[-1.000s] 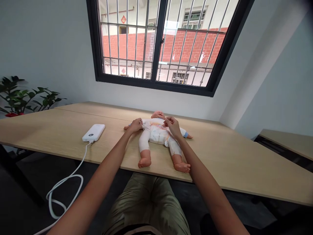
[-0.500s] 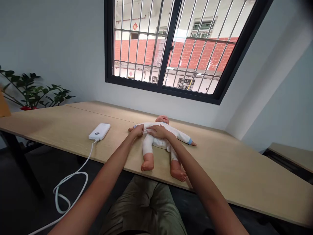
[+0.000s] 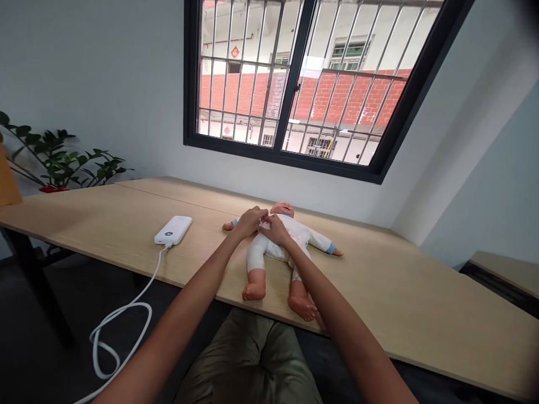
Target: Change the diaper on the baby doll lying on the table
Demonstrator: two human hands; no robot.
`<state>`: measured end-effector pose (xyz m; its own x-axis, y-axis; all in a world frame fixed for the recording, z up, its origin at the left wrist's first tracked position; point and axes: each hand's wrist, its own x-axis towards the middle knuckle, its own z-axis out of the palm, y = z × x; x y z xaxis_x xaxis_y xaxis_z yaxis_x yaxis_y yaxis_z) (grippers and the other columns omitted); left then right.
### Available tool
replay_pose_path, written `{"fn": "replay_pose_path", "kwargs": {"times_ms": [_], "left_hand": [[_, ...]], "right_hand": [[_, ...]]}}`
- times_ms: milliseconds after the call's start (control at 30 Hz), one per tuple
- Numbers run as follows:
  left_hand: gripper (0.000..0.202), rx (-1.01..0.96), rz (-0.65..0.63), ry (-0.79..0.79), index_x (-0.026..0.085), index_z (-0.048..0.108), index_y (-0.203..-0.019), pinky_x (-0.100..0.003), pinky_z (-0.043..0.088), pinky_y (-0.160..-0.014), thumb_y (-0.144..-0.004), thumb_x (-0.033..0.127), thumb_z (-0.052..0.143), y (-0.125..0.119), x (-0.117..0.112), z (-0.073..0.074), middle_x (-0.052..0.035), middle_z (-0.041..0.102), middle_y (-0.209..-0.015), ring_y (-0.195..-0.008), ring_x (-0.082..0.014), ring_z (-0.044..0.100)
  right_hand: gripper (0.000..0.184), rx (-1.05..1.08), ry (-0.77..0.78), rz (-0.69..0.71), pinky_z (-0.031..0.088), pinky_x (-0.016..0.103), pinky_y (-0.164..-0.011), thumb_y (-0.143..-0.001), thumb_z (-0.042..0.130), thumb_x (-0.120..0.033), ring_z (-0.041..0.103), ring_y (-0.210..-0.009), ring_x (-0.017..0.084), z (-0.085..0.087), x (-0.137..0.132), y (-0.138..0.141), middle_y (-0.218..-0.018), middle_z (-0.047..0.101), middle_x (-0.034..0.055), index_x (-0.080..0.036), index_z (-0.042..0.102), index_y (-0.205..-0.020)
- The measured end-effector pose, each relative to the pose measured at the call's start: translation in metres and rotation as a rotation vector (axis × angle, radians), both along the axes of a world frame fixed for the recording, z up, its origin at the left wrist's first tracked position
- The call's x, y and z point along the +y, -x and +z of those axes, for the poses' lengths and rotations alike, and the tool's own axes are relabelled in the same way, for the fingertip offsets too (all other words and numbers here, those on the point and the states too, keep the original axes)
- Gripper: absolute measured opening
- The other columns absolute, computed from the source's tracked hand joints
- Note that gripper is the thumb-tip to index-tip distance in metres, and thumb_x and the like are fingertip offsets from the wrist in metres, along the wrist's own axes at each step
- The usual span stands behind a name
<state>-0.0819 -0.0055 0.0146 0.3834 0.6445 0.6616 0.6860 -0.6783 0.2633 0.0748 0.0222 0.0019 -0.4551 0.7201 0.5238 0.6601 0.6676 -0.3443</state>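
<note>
A baby doll (image 3: 285,210) lies on its back on the wooden table, head toward the window and bare feet toward me. It wears white clothes (image 3: 309,231) with blue cuffs. At the doll's belly, my left hand (image 3: 251,220) has its fingers bent and pinched on the clothing at the side. Close beside it, nearly touching, my right hand (image 3: 275,229) is pinched on the same gathered cloth. Both hands hide part of the doll's middle, and the fingertips are too small to see exactly.
A white power bank (image 3: 173,229) lies to the left on the table (image 3: 400,280). Its white cable (image 3: 147,306) hangs over the front edge in loops. Beyond the table's left end stands a leafy plant (image 3: 63,157). A barred window (image 3: 295,84) is behind.
My left hand has come up and right over the doll's side, closer to my right hand. The right fingers, earlier laid flatter on the belly, are now bent in. The view has shifted slightly.
</note>
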Motion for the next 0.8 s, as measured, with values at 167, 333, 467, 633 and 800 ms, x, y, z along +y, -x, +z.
{"fn": "replay_pose_path", "kwargs": {"times_ms": [167, 333, 467, 633, 800], "left_hand": [[0.022, -0.149, -0.028, -0.052, 0.021, 0.053, -0.075, -0.032, 0.044, -0.080, -0.076, 0.000, 0.045, -0.012, -0.003, -0.001, -0.0039, 0.059, -0.081, -0.090, -0.0218, 0.054], [0.017, -0.434, -0.049, -0.035, 0.021, 0.051, -0.074, -0.032, 0.045, -0.085, -0.076, 0.005, 0.055, -0.010, 0.012, -0.013, -0.0024, 0.060, -0.082, -0.094, -0.0212, 0.054], [0.017, -0.528, -0.074, 0.009, 0.021, 0.051, -0.077, -0.034, 0.044, -0.087, -0.073, 0.006, 0.059, -0.011, 0.018, -0.016, -0.0008, 0.060, -0.081, -0.093, -0.0203, 0.056], [0.024, -0.714, -0.210, 0.199, 0.020, 0.053, -0.088, -0.036, 0.043, -0.093, -0.070, 0.017, 0.068, -0.012, 0.019, -0.017, -0.0034, 0.064, -0.096, -0.101, -0.0201, 0.059], [0.044, -0.857, -0.542, 0.587, 0.019, 0.052, -0.111, -0.030, 0.047, -0.084, -0.072, 0.030, 0.069, -0.014, 0.022, -0.029, -0.0081, 0.066, -0.112, -0.095, -0.0173, 0.062]], "right_hand": [[0.013, 0.219, -0.067, -0.001, 0.044, 0.029, -0.072, -0.078, 0.059, -0.023, 0.053, -0.074, 0.017, -0.005, -0.001, -0.006, -0.083, 0.055, 0.0038, -0.017, 0.069, -0.083], [0.025, 0.279, -0.091, -0.027, 0.045, 0.032, -0.076, -0.082, 0.050, -0.017, 0.054, -0.074, 0.017, -0.007, -0.003, -0.007, -0.085, 0.057, 0.0048, -0.017, 0.070, -0.097], [0.008, 0.327, -0.156, -0.026, 0.047, 0.036, -0.083, -0.081, 0.057, -0.025, 0.056, -0.090, 0.023, -0.009, -0.002, -0.006, -0.092, 0.058, 0.0085, -0.018, 0.061, -0.084], [0.012, 0.369, -0.227, -0.023, 0.043, 0.042, -0.094, -0.084, 0.056, -0.029, 0.052, -0.101, 0.026, -0.010, -0.001, -0.005, -0.097, 0.056, 0.0112, -0.020, 0.057, -0.076], [0.008, 0.459, -0.172, -0.038, 0.039, 0.042, -0.100, -0.078, 0.063, -0.027, 0.050, -0.107, 0.025, -0.007, -0.004, -0.008, -0.099, 0.058, 0.0081, -0.022, 0.059, -0.073]]}}
